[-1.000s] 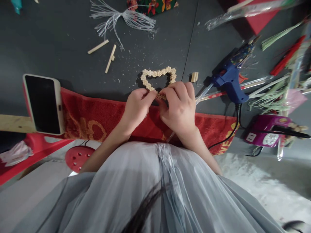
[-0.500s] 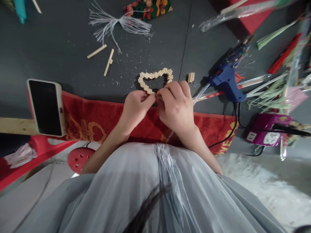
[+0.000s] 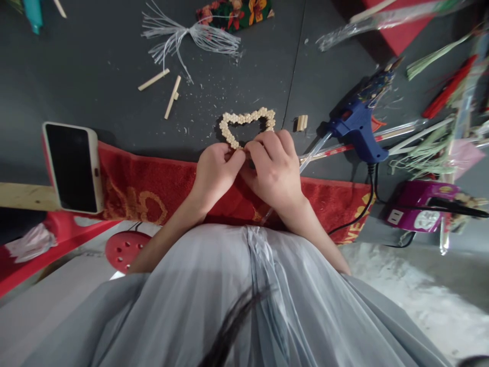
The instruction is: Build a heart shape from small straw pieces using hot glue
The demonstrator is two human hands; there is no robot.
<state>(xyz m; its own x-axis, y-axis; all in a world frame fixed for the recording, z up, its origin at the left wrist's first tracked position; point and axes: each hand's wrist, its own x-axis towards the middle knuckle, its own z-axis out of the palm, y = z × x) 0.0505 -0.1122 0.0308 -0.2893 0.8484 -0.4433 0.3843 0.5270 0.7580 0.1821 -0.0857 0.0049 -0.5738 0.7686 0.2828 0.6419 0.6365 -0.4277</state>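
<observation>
A heart-shaped loop of small cream beads (image 3: 242, 119) hangs together above the red towel (image 3: 183, 178), its lower end between my fingertips. My left hand (image 3: 217, 176) pinches the loop's lower left side between thumb and forefinger. On the lower right side, my right hand (image 3: 274, 165) has its fingers closed on the loop and covers part of it. What lies right between the fingertips is hidden. A short bundle of cream sticks (image 3: 302, 123) lies on the grey table just right of the loop.
A blue glue gun (image 3: 355, 125) lies at the right with its cord over the towel. Nearby sits a purple device (image 3: 414, 204). A phone (image 3: 72, 168) is at the left; wire strands (image 3: 187, 33) and loose sticks (image 3: 172, 98) lie beyond my hands.
My right hand has shifted slightly left and its fingers have drawn closer to my left hand. The loop still has its heart shape, with more of its right side showing.
</observation>
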